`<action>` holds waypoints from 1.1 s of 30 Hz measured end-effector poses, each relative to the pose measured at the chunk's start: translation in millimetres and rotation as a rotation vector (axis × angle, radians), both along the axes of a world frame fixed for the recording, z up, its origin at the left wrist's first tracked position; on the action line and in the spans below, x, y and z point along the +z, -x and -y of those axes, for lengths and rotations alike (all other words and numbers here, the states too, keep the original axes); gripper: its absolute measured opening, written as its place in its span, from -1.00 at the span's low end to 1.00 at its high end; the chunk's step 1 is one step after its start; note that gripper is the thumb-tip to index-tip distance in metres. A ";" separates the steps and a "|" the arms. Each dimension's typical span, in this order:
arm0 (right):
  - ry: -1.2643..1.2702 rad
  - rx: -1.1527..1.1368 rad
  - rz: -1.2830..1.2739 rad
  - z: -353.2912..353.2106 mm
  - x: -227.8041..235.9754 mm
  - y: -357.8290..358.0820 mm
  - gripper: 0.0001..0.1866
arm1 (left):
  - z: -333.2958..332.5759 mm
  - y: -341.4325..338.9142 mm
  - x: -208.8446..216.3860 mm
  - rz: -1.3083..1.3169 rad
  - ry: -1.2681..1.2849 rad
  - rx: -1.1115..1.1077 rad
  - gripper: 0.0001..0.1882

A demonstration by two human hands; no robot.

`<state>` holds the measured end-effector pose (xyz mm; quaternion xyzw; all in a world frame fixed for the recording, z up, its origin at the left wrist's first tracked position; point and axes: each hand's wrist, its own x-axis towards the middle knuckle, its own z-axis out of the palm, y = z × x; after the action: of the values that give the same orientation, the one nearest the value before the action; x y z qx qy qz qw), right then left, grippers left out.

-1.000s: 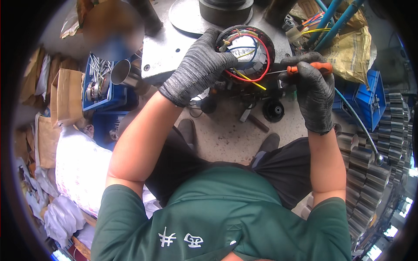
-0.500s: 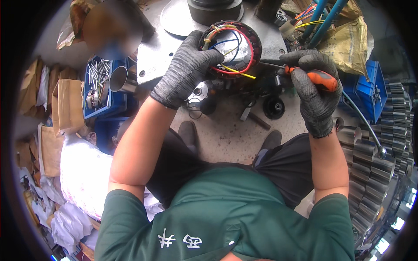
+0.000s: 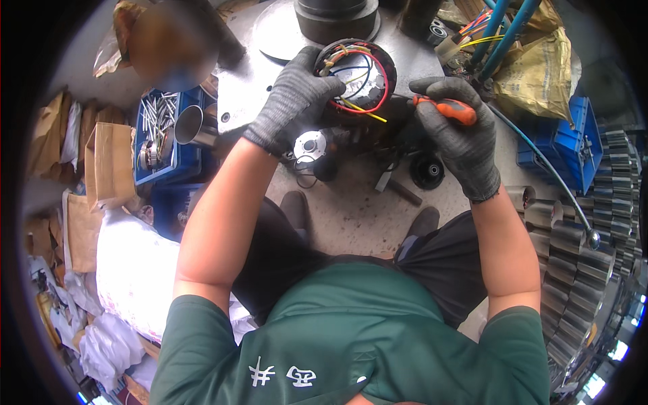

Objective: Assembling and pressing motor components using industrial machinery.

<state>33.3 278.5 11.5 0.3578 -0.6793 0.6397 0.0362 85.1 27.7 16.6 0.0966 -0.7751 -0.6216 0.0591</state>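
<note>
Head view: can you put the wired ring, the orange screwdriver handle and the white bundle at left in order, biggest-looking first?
1. White bundle
2. Wired ring
3. Orange screwdriver handle, partly hidden

They sit at different distances, so true sizes may compare differently.

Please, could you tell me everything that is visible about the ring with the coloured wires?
The ring is dark, round and thick, its inside bright and metallic-looking. A red wire curves along its right side, blue wires cross the opening, and a yellow wire sticks out past the lower rim. A pale tie binds wires near the top. The left hand grips its left side, holding it up near the plate, opening toward the camera. Whether the screwdriver touches it is unclear.
</note>
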 end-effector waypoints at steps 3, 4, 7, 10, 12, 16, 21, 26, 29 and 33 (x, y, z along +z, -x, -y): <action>-0.127 -0.039 -0.087 5.7 -18.6 7.3 -0.76 | 14.7 16.2 -16.1 -0.070 0.185 -0.016 -0.46; -0.220 -0.068 -0.149 7.1 -23.5 9.8 -0.74 | 21.8 22.9 -22.7 -0.080 0.288 -0.026 -0.47; -0.226 -0.085 -0.170 10.8 -30.6 13.8 -0.73 | 34.9 40.5 -35.1 -0.096 0.449 -0.030 -0.46; -0.228 -0.083 -0.231 14.9 -30.8 15.5 -0.72 | 35.9 46.0 -21.9 -0.048 0.776 -0.034 -0.51; -0.232 -0.081 -0.272 14.7 -31.3 15.1 -0.73 | 21.2 37.2 -5.8 -0.006 0.638 -0.055 -0.56; -0.236 -0.048 -0.388 18.9 -31.8 11.3 -0.71 | 4.2 26.1 25.8 0.136 0.454 -0.053 -0.45; -0.333 -0.043 -0.607 21.3 -45.6 1.9 -0.63 | 39.7 52.4 -24.9 0.003 0.783 0.009 -0.49; -0.317 0.011 -0.571 10.6 -63.8 -0.6 -0.63 | 27.9 40.5 -14.1 0.074 0.708 -0.004 -0.43; -0.195 -0.043 -0.362 13.2 -48.2 -1.8 -0.65 | 41.0 42.2 -24.8 0.032 0.644 -0.006 -0.44; -0.187 -0.093 -0.391 11.2 -35.6 3.4 -0.67 | 41.7 47.2 -26.4 0.040 0.543 -0.042 -0.48</action>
<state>29.9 267.3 -24.2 0.4451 -0.7316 0.4900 0.1632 37.9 -13.9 -9.8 0.0733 -0.9162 -0.3903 0.0544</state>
